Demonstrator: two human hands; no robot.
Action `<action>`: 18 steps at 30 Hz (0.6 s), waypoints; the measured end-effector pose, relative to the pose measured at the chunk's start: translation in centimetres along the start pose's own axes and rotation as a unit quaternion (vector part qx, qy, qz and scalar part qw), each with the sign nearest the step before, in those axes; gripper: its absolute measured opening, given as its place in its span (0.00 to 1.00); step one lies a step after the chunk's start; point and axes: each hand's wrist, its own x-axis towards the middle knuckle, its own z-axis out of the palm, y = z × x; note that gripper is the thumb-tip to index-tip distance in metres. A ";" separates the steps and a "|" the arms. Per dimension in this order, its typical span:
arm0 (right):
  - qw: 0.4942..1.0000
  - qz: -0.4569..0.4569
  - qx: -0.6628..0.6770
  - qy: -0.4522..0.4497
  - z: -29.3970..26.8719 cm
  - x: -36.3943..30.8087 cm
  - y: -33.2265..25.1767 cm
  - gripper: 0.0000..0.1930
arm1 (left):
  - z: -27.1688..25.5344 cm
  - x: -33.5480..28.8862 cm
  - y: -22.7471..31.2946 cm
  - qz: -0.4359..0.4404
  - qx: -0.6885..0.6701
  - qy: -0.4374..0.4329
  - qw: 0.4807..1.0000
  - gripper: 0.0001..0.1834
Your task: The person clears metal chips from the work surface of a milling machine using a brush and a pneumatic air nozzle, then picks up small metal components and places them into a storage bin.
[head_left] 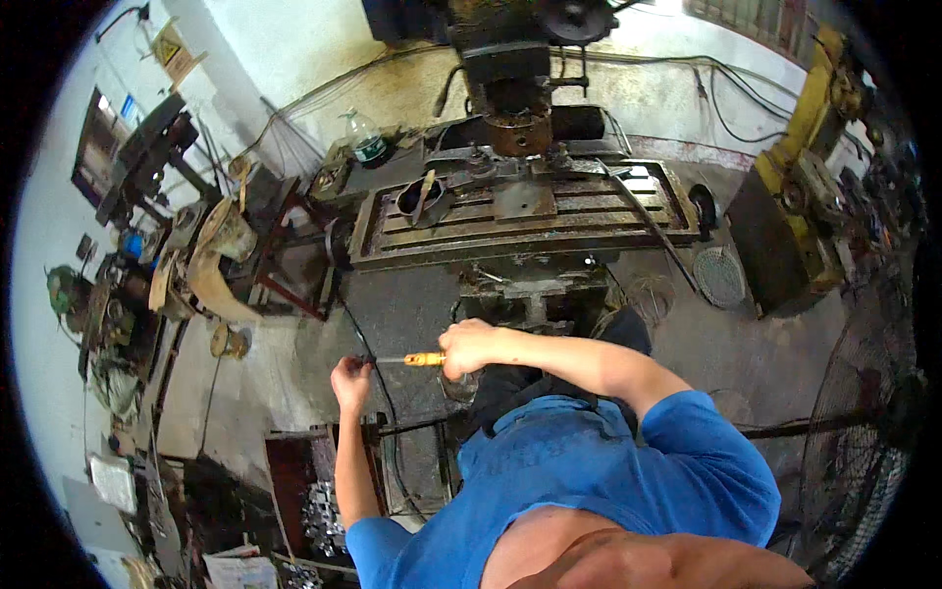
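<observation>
My right hand [471, 348] is closed around a tool with a yellow-orange handle [424, 359] and a thin grey shaft [391, 360], perhaps a file or screwdriver. The shaft lies level and points left, toward my left hand [350, 383]. The fingers of that hand are closed on a small dark piece [367, 361] at the shaft's tip. The piece is too small to name, and I cannot tell whether the shaft touches it. Both hands are in front of my body, over the floor and short of the milling machine's slotted table [589, 221].
On the machine table stands a dark pot [404, 204] with a brush [424, 196]. A clear bottle [363, 137] stands behind it. Low at left, a box holds metal pieces [322, 515]. A yellow machine [785, 187] stands right, near a fan's wire guard [844, 442]. A hose [378, 402] crosses the floor.
</observation>
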 end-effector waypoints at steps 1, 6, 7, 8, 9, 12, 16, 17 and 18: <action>0.999 0.048 0.001 -0.024 -2.2 -2.2 0.0 0.19 | 0.7 -0.2 -1.4 -0.050 -0.128 0.002 0.991 0.08; 0.947 0.278 -0.015 0.158 -6.0 -8.0 12.6 0.19 | 2.9 -3.0 -3.4 -0.289 -0.564 0.022 0.773 0.03; 0.928 0.320 -0.006 0.192 -7.9 -9.7 13.1 0.19 | 3.4 -3.7 -3.5 -0.296 -0.573 0.021 0.764 0.03; 0.897 0.372 -0.012 0.237 -8.1 -10.0 16.3 0.19 | 3.9 -3.5 -3.0 -0.297 -0.582 0.011 0.757 0.03; 0.893 0.378 -0.005 0.244 -9.0 -10.2 17.7 0.19 | 4.4 -3.7 -2.9 -0.302 -0.590 0.007 0.749 0.03; 0.888 0.383 0.038 0.250 -10.3 -8.9 20.0 0.17 | 5.0 -2.8 -1.5 -0.304 -0.594 -0.014 0.744 0.05; 0.908 0.344 0.123 0.206 -10.3 -7.2 19.2 0.17 | 4.4 0.4 3.2 -0.239 -0.593 -0.068 0.766 0.08; 0.917 0.326 0.128 0.190 -10.1 -6.9 19.5 0.18 | 4.3 1.5 4.7 -0.219 -0.590 -0.087 0.772 0.08; 0.918 0.314 0.148 0.193 -9.9 -6.7 19.9 0.18 | 4.2 2.6 6.1 -0.209 -0.570 -0.097 0.788 0.09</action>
